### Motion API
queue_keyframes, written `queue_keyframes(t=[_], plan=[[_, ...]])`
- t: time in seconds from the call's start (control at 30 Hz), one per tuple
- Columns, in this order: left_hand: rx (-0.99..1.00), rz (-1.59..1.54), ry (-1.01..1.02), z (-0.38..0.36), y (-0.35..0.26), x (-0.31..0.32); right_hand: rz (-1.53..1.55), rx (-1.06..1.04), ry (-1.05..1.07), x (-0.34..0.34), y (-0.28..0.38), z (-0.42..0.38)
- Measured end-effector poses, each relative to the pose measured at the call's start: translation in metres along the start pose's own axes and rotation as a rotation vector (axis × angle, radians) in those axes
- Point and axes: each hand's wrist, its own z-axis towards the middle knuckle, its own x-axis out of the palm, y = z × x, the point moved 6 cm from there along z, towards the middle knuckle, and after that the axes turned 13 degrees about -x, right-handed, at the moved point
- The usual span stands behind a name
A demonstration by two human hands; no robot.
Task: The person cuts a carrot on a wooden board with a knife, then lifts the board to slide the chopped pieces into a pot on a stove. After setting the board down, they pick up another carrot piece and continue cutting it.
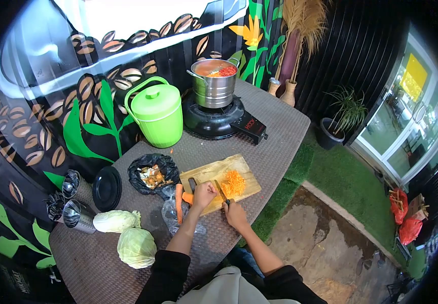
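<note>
My right hand (pixel 235 214) is wrapped round the dark handle of a knife (pixel 220 189), its blade pointing away over the wooden cutting board (pixel 252 188). Close to the blade on its left, my left hand (pixel 205 194) is closed with the fingers curled; whatever it may hold is hidden. Finely chopped carrot (pixel 233 183) lies heaped on the board, to the right of the knife. Beside my left hand is a piece of carrot (pixel 187 197), and a longer carrot (pixel 179 205) rests over a clear plastic bag (pixel 170 215). A dark-handled tool (pixel 192 183), partly covered, lies at the board's left.
Beyond the board, a steel pot (pixel 214 91) of reddish food stands on a black portable stove (pixel 214 121). Leftward are a green lidded bucket (pixel 156 119), a black scrap bag (pixel 150 175), black plates (pixel 106 188), cutlery holders (pixel 78 218), a napa cabbage (pixel 116 221) and a round cabbage (pixel 137 248).
</note>
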Motion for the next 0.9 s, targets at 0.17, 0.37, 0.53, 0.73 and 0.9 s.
queue_keyframes(t=[0.17, 0.37, 0.53, 0.73, 0.9], plan=[[-0.009, 0.079, 0.022, -0.004, -0.010, -0.004, 0.111, -0.084, -0.018, 0.000, -0.032, 0.019], [0.041, 0.248, -0.016, -0.013, -0.020, -0.004, -0.068, -0.132, 0.173, -0.032, -0.017, 0.034], [0.003, 0.406, -0.046, -0.017, -0.025, 0.005, -0.268, -0.284, 0.180, -0.049, -0.004, 0.039], [-0.025, 0.477, -0.060, -0.018, -0.026, 0.006, -0.269, -0.238, 0.119, -0.039, -0.012, 0.021], [-0.108, 0.488, -0.024, -0.020, -0.032, 0.006, -0.230, -0.143, 0.061, -0.014, -0.020, 0.020]])
